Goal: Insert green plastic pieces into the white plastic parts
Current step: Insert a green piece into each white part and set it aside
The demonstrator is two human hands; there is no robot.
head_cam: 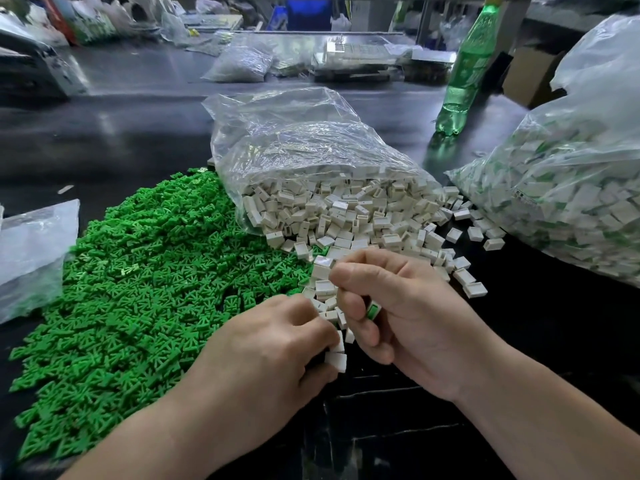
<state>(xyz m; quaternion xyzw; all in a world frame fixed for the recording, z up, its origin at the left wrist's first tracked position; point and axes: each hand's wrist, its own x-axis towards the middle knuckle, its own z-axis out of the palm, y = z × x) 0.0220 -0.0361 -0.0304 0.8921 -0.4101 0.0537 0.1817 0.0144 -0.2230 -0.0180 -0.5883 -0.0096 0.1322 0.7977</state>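
Note:
A broad heap of green plastic pieces (131, 289) covers the dark table on the left. White plastic parts (346, 216) spill from an open clear bag (294, 143) in the middle. My right hand (398, 317) is curled round a white part with a green piece in it (372, 310), just below the spill. My left hand (273, 351) sits close beside it, fingers curled over small white parts (336, 360) at its fingertips. What lies under its palm is hidden.
A large clear bag of white parts with green inside (561, 202) stands at the right. A green bottle (464, 74) stands behind it. A flat clear bag (31, 251) lies at the left edge. More bags and clutter (242, 60) line the far side of the table.

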